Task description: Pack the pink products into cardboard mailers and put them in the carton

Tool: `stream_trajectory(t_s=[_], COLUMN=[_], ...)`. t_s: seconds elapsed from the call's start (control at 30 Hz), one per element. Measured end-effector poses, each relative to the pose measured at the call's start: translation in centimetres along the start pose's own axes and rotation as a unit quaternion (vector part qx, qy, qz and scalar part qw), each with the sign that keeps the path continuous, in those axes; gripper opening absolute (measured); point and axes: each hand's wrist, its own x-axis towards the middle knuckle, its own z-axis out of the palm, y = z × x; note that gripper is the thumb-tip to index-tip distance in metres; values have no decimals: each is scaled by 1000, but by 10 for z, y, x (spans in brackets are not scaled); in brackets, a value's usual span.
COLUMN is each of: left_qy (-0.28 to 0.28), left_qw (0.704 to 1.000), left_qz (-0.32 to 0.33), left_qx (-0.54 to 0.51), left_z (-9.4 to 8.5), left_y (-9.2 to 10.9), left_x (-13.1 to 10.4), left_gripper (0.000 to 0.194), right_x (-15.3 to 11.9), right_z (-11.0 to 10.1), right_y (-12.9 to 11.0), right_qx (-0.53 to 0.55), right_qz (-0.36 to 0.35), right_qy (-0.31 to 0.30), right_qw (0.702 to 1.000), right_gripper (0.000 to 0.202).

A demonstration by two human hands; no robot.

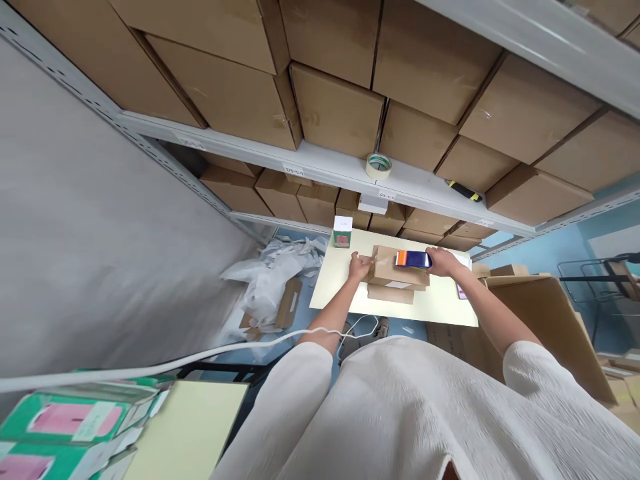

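Note:
A brown cardboard box [387,272] with loose flaps lies on the pale yellow table [335,293]. My right hand [441,261] is wrapped round one end of a dark blue and orange tool [414,259], perhaps a tape dispenser, held over the top of the box. On the box's left side, my left hand [359,266] touches a flap with its fingers apart. A small green and white carton [343,232] stands at the table's back left corner. Beside my right forearm, a phone [461,291] lies partly hidden.
Shelves of cardboard boxes rise beyond the table, with a tape roll [379,166] and a yellow-black cutter [464,191] on one shelf [420,185]. A white cable [225,348] crosses below my left arm. White packing sheets [273,273] lie left; a large open box [545,320] stands right.

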Motion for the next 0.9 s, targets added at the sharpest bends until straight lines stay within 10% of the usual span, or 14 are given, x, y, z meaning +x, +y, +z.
stream_trajectory(t_s=[0.3,0.4,0.5,0.63,0.77,0.9], left_qy=[-100,-113,-215,-324,-312,-292], left_qw=[993,978,920,796,683,651], left_qz=[55,162,281,285,281,288], left_qx=[11,61,170,425,598,638], left_z=[-3,-1,8,20,23,24], left_y=[3,17,36,54,59,63], left_x=[-16,-21,-25,-24,-22,-23], left_gripper=[32,44,86,148,155,150], right_x=[-2,-1,0,0,-1,-4], right_z=[7,15,20,20,13,9], right_y=[1,2,2,3,7,17], right_qx=[43,81,109,101,70,52], right_qz=[-25,-43,-47,-45,-48,-59], right_qy=[22,38,54,43,8,-13], right_qw=[999,995,991,993,996,997], right_gripper=[32,33,35,31,30,29])
